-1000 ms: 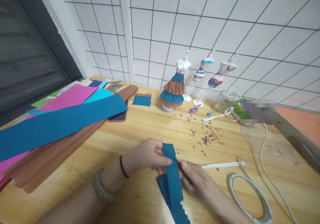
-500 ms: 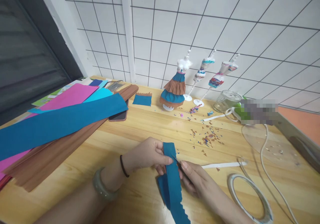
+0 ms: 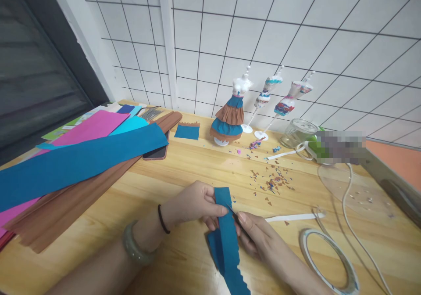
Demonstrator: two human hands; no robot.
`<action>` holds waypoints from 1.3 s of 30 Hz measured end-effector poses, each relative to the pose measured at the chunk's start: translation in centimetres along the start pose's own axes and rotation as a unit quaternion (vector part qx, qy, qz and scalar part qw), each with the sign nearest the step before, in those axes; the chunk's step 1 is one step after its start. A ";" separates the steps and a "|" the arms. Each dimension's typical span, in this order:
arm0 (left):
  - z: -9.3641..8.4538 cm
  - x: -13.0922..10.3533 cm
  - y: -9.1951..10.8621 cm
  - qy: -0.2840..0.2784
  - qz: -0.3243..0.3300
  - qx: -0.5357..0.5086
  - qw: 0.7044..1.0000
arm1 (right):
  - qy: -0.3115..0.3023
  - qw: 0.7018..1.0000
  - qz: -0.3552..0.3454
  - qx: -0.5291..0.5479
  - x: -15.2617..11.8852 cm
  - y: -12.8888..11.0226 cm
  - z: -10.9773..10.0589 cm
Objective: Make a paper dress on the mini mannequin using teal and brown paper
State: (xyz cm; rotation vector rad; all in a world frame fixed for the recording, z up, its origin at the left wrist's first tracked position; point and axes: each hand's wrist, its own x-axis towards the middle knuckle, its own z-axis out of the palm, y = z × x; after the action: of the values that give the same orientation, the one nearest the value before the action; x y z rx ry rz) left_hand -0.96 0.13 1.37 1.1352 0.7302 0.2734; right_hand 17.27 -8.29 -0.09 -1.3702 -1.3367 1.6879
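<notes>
My left hand (image 3: pixel 197 205) pinches a folded teal crepe paper strip (image 3: pixel 229 244) near its upper end, thumb on top. The strip hangs down toward me, and its right edge is notched in small zigzags. My right hand (image 3: pixel 258 233) is closed around dark scissors (image 3: pixel 241 224), mostly hidden by the fingers. Their thin tip lies at the strip's right edge, close to my left thumb. Farther back stands a small white dress form (image 3: pixel 241 85) wearing a tiered skirt (image 3: pixel 226 121) of teal and brown crepe paper.
Brown and blue paper scraps (image 3: pixel 276 181) lie beyond my right hand. A roll of white tape (image 3: pixel 305 242) is at the right, near a cable (image 3: pixel 345 198). Two more dress forms (image 3: pixel 284 106) and a glass jar (image 3: pixel 297 132) stand behind. Colored crepe sheets (image 3: pixel 82 154) partly cover a phone (image 3: pixel 156 152) at left.
</notes>
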 end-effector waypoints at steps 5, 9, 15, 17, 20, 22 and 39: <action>0.0 0.2 0.0 0.002 0.002 -0.001 1.000 | 0.001 1.000 -0.020 -0.008 0.0 -0.6 0.1; -0.1 0.3 -0.2 0.003 0.001 0.003 1.000 | 0.006 1.000 -0.031 -0.002 0.0 -1.0 0.2; 0.4 0.3 -0.1 0.017 -0.019 0.006 1.000 | 0.013 1.000 -0.017 0.005 0.1 -0.9 0.0; 0.5 0.3 -0.1 0.017 -0.019 0.006 1.000 | 0.020 1.000 -0.015 0.004 0.1 -0.7 0.0; 0.5 0.4 -0.2 0.013 -0.019 0.005 1.000 | 0.028 0.999 -0.013 0.008 0.1 -0.6 0.0; 0.5 0.4 -0.3 0.011 -0.023 0.004 1.000 | 0.034 0.999 -0.009 0.010 0.2 -0.6 0.0; 0.4 0.4 -0.3 -0.011 -0.027 0.016 0.999 | 0.065 0.995 -0.033 0.065 0.6 0.0 -0.3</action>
State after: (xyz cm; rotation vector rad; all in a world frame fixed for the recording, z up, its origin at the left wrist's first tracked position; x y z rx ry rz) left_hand -0.46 -0.06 1.04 1.1448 0.7472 0.2052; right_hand 17.32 -7.63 -0.28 -1.3233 -1.1664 1.5849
